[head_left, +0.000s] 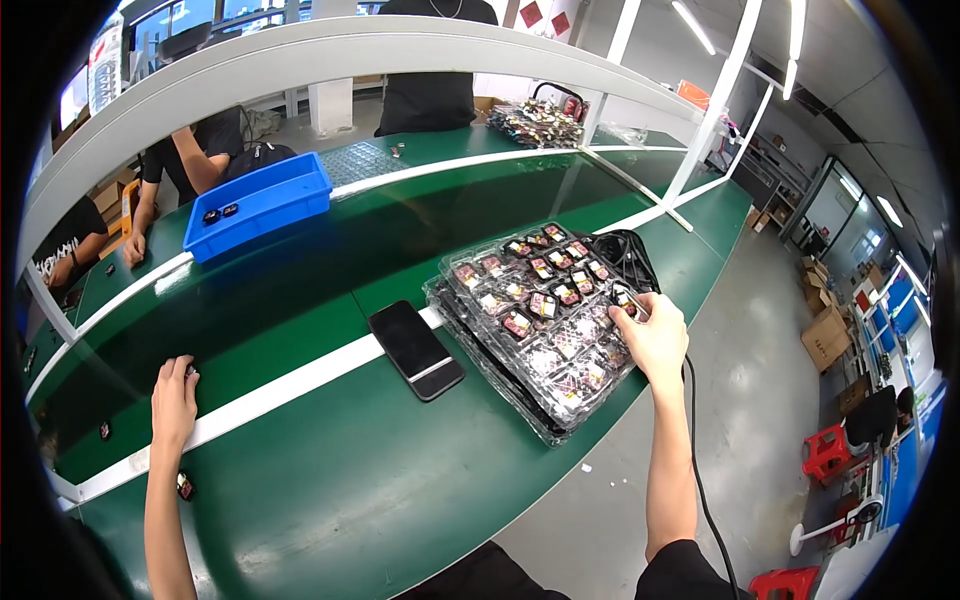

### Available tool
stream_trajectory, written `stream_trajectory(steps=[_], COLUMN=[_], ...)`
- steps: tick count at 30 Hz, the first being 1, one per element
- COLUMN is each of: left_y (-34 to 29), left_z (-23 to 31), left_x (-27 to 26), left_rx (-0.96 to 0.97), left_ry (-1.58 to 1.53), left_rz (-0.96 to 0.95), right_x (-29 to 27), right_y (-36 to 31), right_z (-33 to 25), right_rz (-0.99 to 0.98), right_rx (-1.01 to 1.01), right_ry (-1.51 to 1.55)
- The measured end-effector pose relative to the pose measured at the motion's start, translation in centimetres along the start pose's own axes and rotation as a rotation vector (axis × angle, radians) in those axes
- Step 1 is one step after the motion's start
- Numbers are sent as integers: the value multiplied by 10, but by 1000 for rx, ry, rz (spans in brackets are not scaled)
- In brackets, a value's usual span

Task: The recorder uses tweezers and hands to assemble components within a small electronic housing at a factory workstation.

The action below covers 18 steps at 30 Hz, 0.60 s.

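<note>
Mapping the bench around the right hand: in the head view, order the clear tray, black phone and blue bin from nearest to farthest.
1. Clear tray, touched by the right hand.
2. Black phone, to its left.
3. Blue bin, far left, across the belt.

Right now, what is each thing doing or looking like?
Right hand: fingers pinched at a small part on the tray's right edge.
Left hand: resting flat on the green belt.
Clear tray stack: top tray partly filled.
Phone: screen dark, lying flat.
Blue bin: nearly empty.
</note>
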<state>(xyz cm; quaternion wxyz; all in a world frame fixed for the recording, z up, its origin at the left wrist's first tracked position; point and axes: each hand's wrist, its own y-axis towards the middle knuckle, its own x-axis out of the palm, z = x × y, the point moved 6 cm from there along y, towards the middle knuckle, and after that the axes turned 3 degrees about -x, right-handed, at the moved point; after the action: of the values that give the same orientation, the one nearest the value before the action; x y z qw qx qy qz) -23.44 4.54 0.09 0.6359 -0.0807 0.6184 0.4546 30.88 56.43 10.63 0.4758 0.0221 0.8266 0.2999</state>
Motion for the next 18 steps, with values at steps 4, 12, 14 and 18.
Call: stream_trajectory(steps=[4,12,14,18], left_y=[-31,-109,-123,-132], left_z=[88,202,197,184], left_x=[-23,-59,-51,-46], left_rx=[46,399,396,286], left_ry=[-205,-207,-234,-156], left_rz=[-146,-222,-198,-181], right_x=[6,-16,-8,1], right_y=[9,-14,-45,-129], right_z=[21,-8,-69,-214], right_rz=[-11,-47,-216,-692], right_rx=[77,-77,-167,-618], right_ry=[-62,505,695,885])
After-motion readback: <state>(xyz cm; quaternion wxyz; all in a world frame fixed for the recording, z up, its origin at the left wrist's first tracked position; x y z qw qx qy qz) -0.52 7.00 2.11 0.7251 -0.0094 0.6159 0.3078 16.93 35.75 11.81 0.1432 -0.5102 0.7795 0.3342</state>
